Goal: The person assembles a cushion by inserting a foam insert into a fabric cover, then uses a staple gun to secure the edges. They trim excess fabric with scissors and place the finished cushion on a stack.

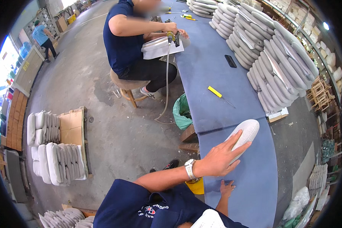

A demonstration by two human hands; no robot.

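My left hand, with a metal-band watch on its wrist, grips a light grey padded cushion. It is tilted up over the near part of the blue-covered table, its narrow side toward me. My right hand is on the table closer to my body, fingers spread and nothing in it. Beyond the cushion lies a yellow-handled screwdriver-like tool with a thin shaft. A black phone-like object sits farther off.
Tall stacks of grey cushions line the table's right side. On the left, a seated co-worker holds an air-hosed tool at a cushion. A green bag hangs by the table edge. More cushions stand on a floor pallet.
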